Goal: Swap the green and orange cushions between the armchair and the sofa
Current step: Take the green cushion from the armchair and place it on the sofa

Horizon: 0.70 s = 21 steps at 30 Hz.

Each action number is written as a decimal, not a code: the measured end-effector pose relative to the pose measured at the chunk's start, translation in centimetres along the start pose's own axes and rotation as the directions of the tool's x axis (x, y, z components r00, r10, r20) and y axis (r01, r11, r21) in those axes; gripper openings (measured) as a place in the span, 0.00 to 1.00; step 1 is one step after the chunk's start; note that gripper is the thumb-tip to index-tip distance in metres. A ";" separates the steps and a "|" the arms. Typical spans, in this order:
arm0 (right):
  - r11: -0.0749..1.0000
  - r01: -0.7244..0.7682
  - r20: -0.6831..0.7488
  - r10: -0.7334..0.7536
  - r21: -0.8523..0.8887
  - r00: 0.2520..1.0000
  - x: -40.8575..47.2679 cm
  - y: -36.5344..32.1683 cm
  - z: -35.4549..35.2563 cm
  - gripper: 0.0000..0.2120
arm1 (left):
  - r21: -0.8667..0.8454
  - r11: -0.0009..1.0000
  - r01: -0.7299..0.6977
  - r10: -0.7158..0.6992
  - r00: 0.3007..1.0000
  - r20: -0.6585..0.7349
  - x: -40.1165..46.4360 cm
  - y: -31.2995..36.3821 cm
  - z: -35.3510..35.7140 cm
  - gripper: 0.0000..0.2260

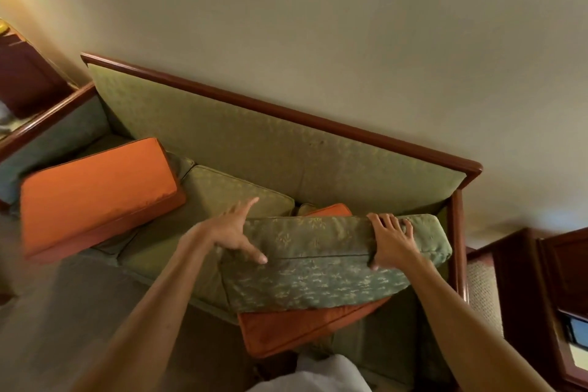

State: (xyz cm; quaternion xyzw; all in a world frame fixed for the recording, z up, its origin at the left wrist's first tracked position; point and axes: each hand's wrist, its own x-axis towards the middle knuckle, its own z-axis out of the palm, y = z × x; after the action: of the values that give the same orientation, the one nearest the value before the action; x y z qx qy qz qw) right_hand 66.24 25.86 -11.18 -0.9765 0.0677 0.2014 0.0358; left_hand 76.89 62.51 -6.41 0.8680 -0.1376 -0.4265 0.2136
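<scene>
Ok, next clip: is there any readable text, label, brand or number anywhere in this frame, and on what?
None readable. The green cushion, both orange cushions and the sofa carry only a woven leaf pattern or plain fabric. The small bluish object at the right edge is too cropped and blurred to tell.

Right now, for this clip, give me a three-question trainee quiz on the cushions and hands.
1. True or false: the patterned green fabric cushion lies on top of an orange fabric cushion.
2. Which hand curls its fingers over the green cushion's top edge? A) left hand B) right hand
3. Fill in: a second, larger orange cushion leans at the ____ end of the wood-framed green sofa, as seen in the picture.

Key: 1 true. 2 B; the left hand is spread flat, fingers open, against the cushion's end. 3 left.
</scene>
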 end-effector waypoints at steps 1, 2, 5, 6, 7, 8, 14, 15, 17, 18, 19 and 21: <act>1.000 0.011 -0.029 -0.011 0.009 1.000 0.1 -0.5 0.1 0.59 | 0.112 0.993 -0.026 0.029 0.999 -0.030 0.7 1.8 0.8 0.71; 1.000 0.021 -0.049 -0.021 0.015 0.999 0.4 -0.7 0.1 0.58 | 0.213 0.975 -0.057 0.069 0.997 -0.047 1.8 3.7 2.1 0.70; 0.999 0.041 -0.050 -0.040 0.028 0.998 1.0 -1.1 0.0 0.56 | 0.482 0.876 0.002 0.090 0.982 -0.168 4.5 7.3 7.7 0.64; 0.998 0.050 -0.071 -0.047 0.043 0.996 1.2 -0.9 0.0 0.55 | 0.528 0.846 0.076 0.082 0.959 -0.270 4.9 8.0 8.9 0.62; 0.997 0.050 -0.083 -0.045 0.060 0.996 1.5 -0.6 0.0 0.54 | 0.533 0.837 0.125 0.082 0.934 -0.348 5.3 8.2 9.6 0.60; 0.996 0.048 -0.086 -0.042 0.072 0.995 1.7 -0.2 0.0 0.53 | 0.520 0.843 0.133 0.092 0.919 -0.384 5.7 8.1 9.8 0.59; 0.995 0.088 -0.163 -0.079 0.052 0.983 2.7 -0.6 0.0 0.43 | 0.460 0.885 0.072 0.148 0.893 -0.426 6.8 6.6 8.3 0.53; 0.994 0.092 -0.164 -0.080 0.067 0.983 3.0 -1.0 -0.3 0.42 | 0.448 0.892 0.063 0.144 0.900 -0.413 7.1 6.4 7.8 0.52; 0.991 0.109 -0.163 -0.094 0.080 0.982 3.6 -1.5 -1.2 0.40 | 0.422 0.905 0.049 0.125 0.918 -0.376 7.5 6.2 6.2 0.50; 0.989 0.119 -0.160 -0.105 0.083 0.982 4.0 -1.8 -1.6 0.40 | 0.412 0.910 0.040 0.121 0.926 -0.358 7.7 6.1 5.2 0.50; 0.988 0.129 -0.156 -0.115 0.088 0.981 4.3 -2.1 -2.1 0.41 | 0.405 0.914 0.031 0.118 0.934 -0.336 7.9 6.0 4.1 0.50; 0.983 0.151 -0.150 -0.135 0.101 0.979 5.4 -3.0 -3.1 0.42 | 0.410 0.912 0.000 0.132 0.947 -0.293 8.0 5.6 1.6 0.50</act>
State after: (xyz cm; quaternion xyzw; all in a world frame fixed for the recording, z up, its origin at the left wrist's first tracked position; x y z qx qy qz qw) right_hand 72.77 27.86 -10.36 -0.9872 0.0109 0.1241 0.0998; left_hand 80.08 53.87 -10.06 0.9448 -0.2168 -0.2374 0.0631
